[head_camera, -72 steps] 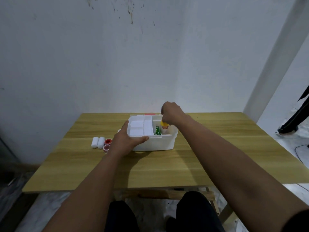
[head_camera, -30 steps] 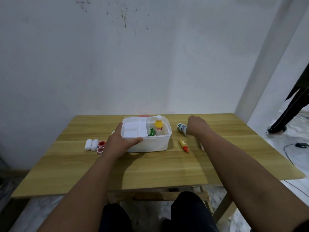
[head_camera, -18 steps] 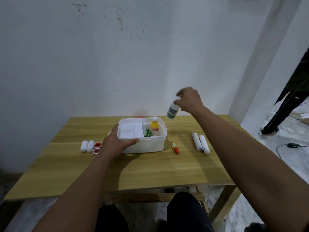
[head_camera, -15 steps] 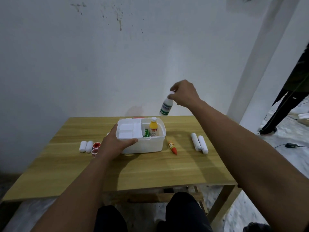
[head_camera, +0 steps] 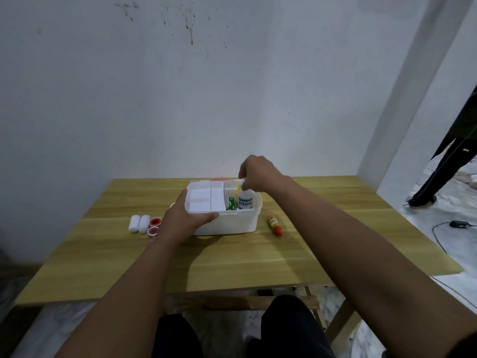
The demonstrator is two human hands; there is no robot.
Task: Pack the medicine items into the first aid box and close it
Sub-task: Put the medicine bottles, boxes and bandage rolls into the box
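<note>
The open white first aid box point(head_camera: 232, 223) stands mid-table, with a white divided tray point(head_camera: 205, 200) in its left half. My left hand point(head_camera: 184, 220) grips the box's front left corner. My right hand point(head_camera: 258, 174) holds the top of a white bottle with a green label point(head_camera: 245, 201), upright inside the box's right compartment. A green packet point(head_camera: 231, 204) sits beside the bottle. A yellow bottle shows only as a sliver behind my fingers. On the table lie a red-tipped tube point(head_camera: 275, 224), two white rolls point(head_camera: 139, 223) and two red-and-white tape rolls point(head_camera: 154, 226).
The wooden table point(head_camera: 245, 262) stands against a white wall. My right forearm covers part of the table's right side. A person's dark-clad legs point(head_camera: 444, 161) stand at the far right. A cable and adapter point(head_camera: 459, 224) lie on the floor.
My right hand carried the green-label bottle from above the table down into the box's right compartment. My left hand kept its hold on the box.
</note>
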